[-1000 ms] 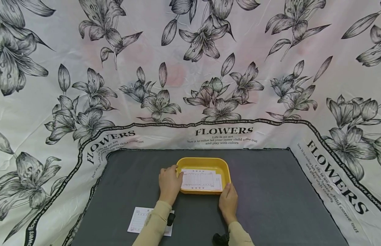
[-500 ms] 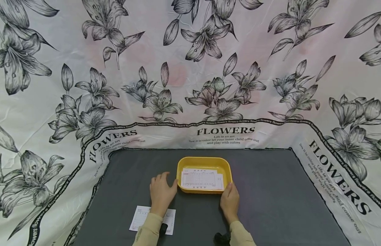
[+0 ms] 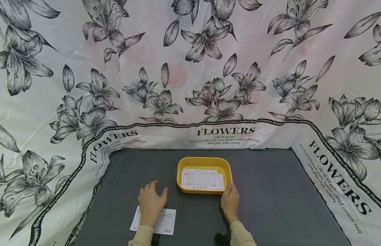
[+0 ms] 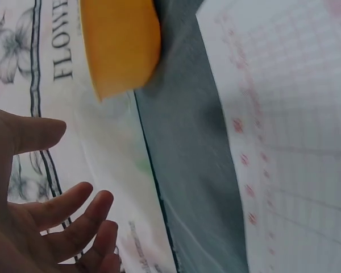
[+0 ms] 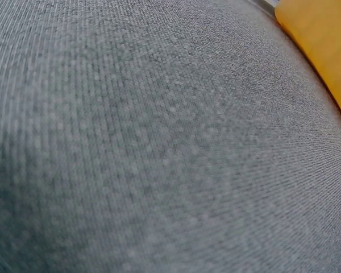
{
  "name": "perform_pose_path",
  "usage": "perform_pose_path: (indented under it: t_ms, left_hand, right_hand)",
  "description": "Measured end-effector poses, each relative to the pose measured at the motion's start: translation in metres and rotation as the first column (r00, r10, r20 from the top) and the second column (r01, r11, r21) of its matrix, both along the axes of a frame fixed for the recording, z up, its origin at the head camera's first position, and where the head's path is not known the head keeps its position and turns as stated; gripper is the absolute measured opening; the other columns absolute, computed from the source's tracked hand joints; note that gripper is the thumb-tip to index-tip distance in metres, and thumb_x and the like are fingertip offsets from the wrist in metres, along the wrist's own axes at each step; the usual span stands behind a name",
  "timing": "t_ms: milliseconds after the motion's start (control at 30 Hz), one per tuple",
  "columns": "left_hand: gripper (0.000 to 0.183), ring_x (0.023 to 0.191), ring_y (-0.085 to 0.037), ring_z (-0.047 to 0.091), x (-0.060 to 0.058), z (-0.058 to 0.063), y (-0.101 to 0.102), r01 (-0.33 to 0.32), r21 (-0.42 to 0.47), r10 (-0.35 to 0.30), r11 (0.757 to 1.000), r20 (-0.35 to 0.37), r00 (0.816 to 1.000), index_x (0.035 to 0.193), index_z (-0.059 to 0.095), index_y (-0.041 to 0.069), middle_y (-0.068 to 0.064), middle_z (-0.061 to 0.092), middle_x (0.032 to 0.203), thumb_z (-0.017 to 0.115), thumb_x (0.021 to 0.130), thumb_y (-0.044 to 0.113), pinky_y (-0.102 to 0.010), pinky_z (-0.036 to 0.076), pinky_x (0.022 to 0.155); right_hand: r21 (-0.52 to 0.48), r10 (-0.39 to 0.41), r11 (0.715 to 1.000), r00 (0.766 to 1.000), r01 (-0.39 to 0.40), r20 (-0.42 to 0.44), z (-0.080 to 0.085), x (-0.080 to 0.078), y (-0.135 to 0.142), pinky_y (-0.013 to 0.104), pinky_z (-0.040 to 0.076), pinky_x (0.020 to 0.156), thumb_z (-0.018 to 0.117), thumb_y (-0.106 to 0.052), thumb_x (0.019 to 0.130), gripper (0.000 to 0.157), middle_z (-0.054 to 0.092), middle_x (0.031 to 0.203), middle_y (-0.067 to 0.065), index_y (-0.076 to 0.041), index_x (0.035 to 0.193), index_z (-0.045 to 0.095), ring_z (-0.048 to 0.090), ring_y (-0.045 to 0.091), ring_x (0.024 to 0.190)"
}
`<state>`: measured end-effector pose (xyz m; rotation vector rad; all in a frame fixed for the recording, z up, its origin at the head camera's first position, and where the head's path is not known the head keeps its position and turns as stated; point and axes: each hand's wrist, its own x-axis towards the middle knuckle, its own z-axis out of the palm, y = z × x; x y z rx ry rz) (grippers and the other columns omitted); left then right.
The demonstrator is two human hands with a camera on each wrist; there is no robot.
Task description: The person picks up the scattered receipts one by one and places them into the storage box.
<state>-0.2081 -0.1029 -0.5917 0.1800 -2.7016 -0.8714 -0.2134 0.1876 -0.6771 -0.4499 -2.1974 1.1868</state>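
Observation:
A yellow plastic tray (image 3: 204,191) stands at the middle back of the table in the head view, with overlapping printed paper slips (image 3: 200,180) lying in it. At its front right corner my right hand (image 3: 230,203) holds the rim with the thumb on top. Away to the left of the tray, my left hand (image 3: 152,205) hovers with fingers spread and relaxed, holding nothing. Beneath it lies another printed slip (image 3: 167,222), partly hidden by that hand. The left wrist view gives this slip (image 4: 295,142) close up at the right.
A dark grey cloth (image 3: 276,201) covers the table. Behind and at the sides hangs a white curtain (image 3: 221,138) printed with black flowers and lettering. A dark wrist mount (image 3: 222,238) sits beside my right sleeve.
My left hand has let go of the tray's left rim and moved left and toward me, over the loose slip. The right hand stays at the tray corner.

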Motion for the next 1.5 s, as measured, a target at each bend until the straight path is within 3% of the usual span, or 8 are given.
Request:
perform_pose_path:
  t_ms: [333, 600, 767, 1067, 1300, 1500]
  left_hand:
    - [0.056, 0.106, -0.045, 0.060, 0.015, -0.007, -0.023, -0.071, 0.023, 0.068, 0.997, 0.098, 0.993, 0.129, 0.070, -0.002, -0.024, 0.071, 0.114, 0.081, 0.092, 0.040, -0.062, 0.046, 0.089]
    - [0.070, 0.112, -0.052, 0.053, 0.028, -0.015, -0.040, -0.132, -0.004, 0.132, 0.991, 0.115, 0.985, 0.137, 0.063, -0.005, -0.034, 0.062, 0.126, 0.083, 0.090, 0.042, -0.065, 0.043, 0.092]
    - [0.087, 0.116, -0.058, 0.049, 0.038, -0.031, -0.051, -0.166, -0.044, 0.170, 0.985, 0.138, 0.976, 0.142, 0.053, -0.016, -0.041, 0.053, 0.127, 0.084, 0.086, 0.042, -0.071, 0.042, 0.092]
    - [0.102, 0.115, -0.060, 0.044, 0.049, -0.048, -0.061, -0.204, -0.095, 0.220, 0.974, 0.230, 0.948, 0.141, 0.045, -0.025, -0.045, 0.047, 0.121, 0.086, 0.080, 0.045, -0.073, 0.042, 0.091]
    - [0.095, 0.116, -0.061, 0.045, 0.050, -0.050, -0.063, -0.197, -0.127, 0.225, 0.972, 0.269, 0.936, 0.134, 0.051, -0.024, -0.045, 0.047, 0.122, 0.086, 0.080, 0.046, -0.073, 0.043, 0.091]
    - [0.079, 0.116, -0.060, 0.047, 0.051, -0.048, -0.063, -0.178, -0.122, 0.205, 0.976, 0.264, 0.943, 0.126, 0.061, -0.019, -0.043, 0.052, 0.121, 0.087, 0.081, 0.041, -0.072, 0.042, 0.091]
  right_hand:
    - [-0.023, -0.006, 1.000, 1.000, 0.007, 0.027, -0.001, 0.002, -0.001, 0.067, 0.049, 0.087, 0.035, -0.023, 0.116, 0.043, 0.067, 0.100, 0.031, 0.008, 0.104, 0.062, 0.064, 0.052, 0.098]
    - [-0.014, 0.001, 1.000, 1.000, -0.001, 0.019, 0.000, 0.004, 0.000, 0.068, 0.048, 0.089, 0.035, -0.022, 0.116, 0.043, 0.067, 0.103, 0.032, 0.010, 0.110, 0.063, 0.064, 0.053, 0.100]
    - [-0.021, 0.012, 1.000, 0.999, -0.011, 0.044, 0.002, 0.005, -0.001, 0.070, 0.048, 0.095, 0.034, -0.021, 0.116, 0.045, 0.067, 0.111, 0.034, 0.013, 0.118, 0.063, 0.063, 0.056, 0.108]
    - [-0.018, 0.001, 1.000, 0.999, 0.000, 0.034, 0.000, 0.002, 0.000, 0.069, 0.048, 0.093, 0.034, -0.023, 0.116, 0.044, 0.067, 0.107, 0.033, 0.010, 0.113, 0.063, 0.063, 0.054, 0.105]
    - [-0.024, 0.000, 1.000, 0.999, 0.001, 0.045, -0.001, 0.000, 0.000, 0.067, 0.048, 0.093, 0.033, -0.025, 0.117, 0.045, 0.066, 0.105, 0.032, 0.009, 0.112, 0.062, 0.063, 0.053, 0.104]
    - [-0.019, -0.009, 1.000, 0.999, 0.010, 0.040, 0.000, 0.001, -0.001, 0.067, 0.049, 0.090, 0.034, -0.024, 0.116, 0.044, 0.067, 0.103, 0.031, 0.009, 0.108, 0.063, 0.064, 0.053, 0.101]
